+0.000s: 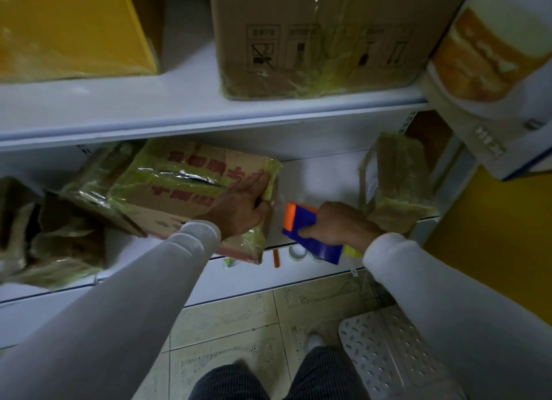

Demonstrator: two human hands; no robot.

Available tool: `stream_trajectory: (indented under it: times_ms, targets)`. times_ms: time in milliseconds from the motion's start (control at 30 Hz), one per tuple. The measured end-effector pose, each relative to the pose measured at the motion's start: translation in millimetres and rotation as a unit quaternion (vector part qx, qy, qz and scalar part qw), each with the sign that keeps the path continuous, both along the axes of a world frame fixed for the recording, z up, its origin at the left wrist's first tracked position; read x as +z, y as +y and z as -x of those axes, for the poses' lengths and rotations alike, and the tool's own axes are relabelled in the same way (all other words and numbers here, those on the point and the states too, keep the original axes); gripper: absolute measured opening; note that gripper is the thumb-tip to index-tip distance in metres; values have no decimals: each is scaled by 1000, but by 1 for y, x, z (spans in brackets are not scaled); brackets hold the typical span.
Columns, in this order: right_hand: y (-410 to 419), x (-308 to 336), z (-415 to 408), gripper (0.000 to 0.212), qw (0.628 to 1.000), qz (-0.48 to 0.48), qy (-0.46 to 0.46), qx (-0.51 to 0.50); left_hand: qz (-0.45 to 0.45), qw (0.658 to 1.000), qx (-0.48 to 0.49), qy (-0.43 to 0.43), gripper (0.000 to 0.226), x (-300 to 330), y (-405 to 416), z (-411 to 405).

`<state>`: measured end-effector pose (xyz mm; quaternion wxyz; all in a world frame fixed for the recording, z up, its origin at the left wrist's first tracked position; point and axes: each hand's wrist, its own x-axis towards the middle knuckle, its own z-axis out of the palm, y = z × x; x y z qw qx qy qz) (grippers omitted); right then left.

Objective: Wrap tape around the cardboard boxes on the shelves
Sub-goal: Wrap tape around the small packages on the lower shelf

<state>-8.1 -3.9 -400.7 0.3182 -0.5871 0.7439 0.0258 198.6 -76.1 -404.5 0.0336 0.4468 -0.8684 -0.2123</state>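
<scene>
On the middle shelf (322, 172) the left hand (239, 208) lies flat, fingers straight, pinning the box (179, 190) at its right end, while the right hand (337, 225) grips the dispenser (310, 238) just right of that end, nearer for the next pass.

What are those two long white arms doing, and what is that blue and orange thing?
Those arms belong to a person wearing a camera on their head, so you see what they see, looking down. The left hand lies flat on a cardboard box with red letters, already wrapped in shiny tape, on the white shelf. The right hand grips a blue and orange tape dispenser, a tool that rolls out tape. More taped boxes sit nearby, with a big brown box on the shelf above. Below, you can see the tiled floor.
</scene>
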Motion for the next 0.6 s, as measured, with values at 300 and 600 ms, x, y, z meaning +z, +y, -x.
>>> stream_trajectory:
  times_ms: [300, 600]
  targets:
    - [28, -30, 19, 49, 993, 34, -77, -80, -12, 990, 140, -21, 92, 0, 4, 27]
    - [27, -29, 40, 39, 988, 45, -136, -50, 5, 983, 178, -35, 76, -12, 0, 37]
